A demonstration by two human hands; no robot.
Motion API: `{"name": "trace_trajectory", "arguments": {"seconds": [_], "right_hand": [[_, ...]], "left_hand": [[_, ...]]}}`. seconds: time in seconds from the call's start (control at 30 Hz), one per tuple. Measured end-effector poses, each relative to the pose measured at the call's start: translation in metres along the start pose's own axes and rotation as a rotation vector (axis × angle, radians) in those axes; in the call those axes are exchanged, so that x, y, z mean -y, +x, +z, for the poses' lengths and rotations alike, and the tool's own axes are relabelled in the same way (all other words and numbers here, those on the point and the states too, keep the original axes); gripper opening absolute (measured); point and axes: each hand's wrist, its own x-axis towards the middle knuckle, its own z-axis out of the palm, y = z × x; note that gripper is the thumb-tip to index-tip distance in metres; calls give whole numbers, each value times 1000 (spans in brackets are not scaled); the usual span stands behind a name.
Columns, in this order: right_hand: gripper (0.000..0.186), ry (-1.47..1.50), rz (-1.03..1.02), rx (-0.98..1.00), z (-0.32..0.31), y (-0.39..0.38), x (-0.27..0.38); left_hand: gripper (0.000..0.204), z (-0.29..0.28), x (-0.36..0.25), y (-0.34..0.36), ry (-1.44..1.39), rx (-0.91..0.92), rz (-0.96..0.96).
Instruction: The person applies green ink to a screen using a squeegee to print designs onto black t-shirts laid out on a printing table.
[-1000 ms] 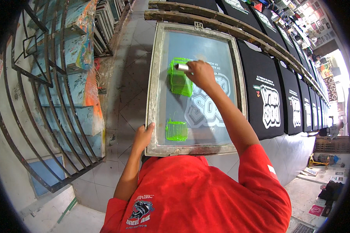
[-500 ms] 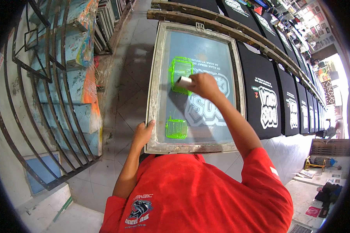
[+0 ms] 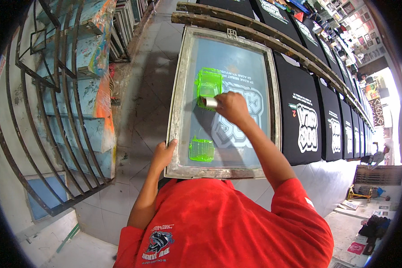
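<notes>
A screen-printing frame with a worn pale rim lies in front of me, its blue-grey mesh marked with a large pale lettering design. My left hand grips the rim at its near left, thumb on top and the other fingers hidden. In my right hand is a small squeegee, tilted over the mesh at the near edge of a bright green ink patch. Whether its blade touches the mesh is hidden. Closer to me, a second green ink patch lies on the mesh.
Black printed shirts lie in a row to the right, with more beyond the wooden rails. A dark metal grille and paint-stained shelves stand at left. Several framed screens lean at the far left.
My right hand has drawn the squeegee a little toward me along the far ink patch, which now looks more filled with green. My left hand keeps its hold on the rim.
</notes>
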Motion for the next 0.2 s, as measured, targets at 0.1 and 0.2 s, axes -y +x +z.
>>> {"name": "trace_trajectory", "arguments": {"seconds": [0.1, 0.2], "right_hand": [[15, 30, 12, 4, -9, 29, -22], [20, -39, -9, -121, 8, 68, -44]], "left_hand": [[59, -2, -6, -1, 46, 13, -13], [57, 1, 14, 7, 124, -14, -21]]}}
